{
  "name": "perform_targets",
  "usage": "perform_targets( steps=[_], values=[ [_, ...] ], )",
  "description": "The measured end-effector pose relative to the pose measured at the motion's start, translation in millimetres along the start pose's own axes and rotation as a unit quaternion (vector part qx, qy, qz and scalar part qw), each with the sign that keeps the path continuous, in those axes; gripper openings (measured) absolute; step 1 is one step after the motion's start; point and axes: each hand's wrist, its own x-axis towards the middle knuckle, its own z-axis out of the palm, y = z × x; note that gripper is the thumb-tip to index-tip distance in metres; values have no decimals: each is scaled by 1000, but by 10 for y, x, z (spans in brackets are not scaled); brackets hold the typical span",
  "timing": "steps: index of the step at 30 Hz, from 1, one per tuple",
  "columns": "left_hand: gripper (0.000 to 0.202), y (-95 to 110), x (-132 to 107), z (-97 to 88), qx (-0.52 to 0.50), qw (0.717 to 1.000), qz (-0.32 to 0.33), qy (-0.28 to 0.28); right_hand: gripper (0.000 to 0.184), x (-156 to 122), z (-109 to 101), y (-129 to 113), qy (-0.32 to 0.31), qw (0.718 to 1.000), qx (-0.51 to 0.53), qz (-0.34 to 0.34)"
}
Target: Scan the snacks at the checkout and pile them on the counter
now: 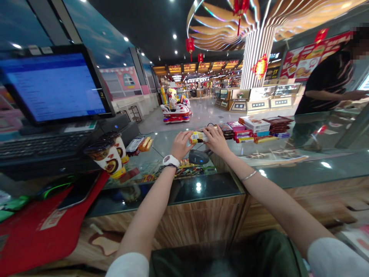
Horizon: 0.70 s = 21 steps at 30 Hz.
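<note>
Above the glass counter [170, 144], a small yellow-and-white snack packet [197, 137] with a barcode is pinched between my two hands. My left hand [181, 145], wearing a white watch, grips its left end. The right end is under the curled fingers of my right hand [216, 140], which partly hide it. Just below the packet, a dark barcode scanner [198, 157] with a blue light rests on the counter. Chocolate boxes and snack bars [245, 134] are stacked to the right of my right hand. To my left lie a few wrapped snacks [144, 144].
Two printed snack cups [111, 161] stand beside a keyboard [43, 148] and a lit monitor [54, 84]. A phone [79, 190] lies on a red mat [57, 231]. Another person [325, 80] stands across the counter at right. Wooden cabinets [201, 219] face my knees.
</note>
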Motion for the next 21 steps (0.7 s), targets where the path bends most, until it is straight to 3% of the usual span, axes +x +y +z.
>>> perform_targets(
  steps=[12,18,21],
  values=[
    [43,28,-19,-1,21,1000,-8,0,63,8,33,0,-4,1000,9,4],
    [41,-68,-45,-15,37,999,-29,4,59,131,-204,29,29,992,125,-11],
    [40,-136,-41,-5,44,998,-44,10,54,73,-256,85,-12,980,191,-52]
  ],
)
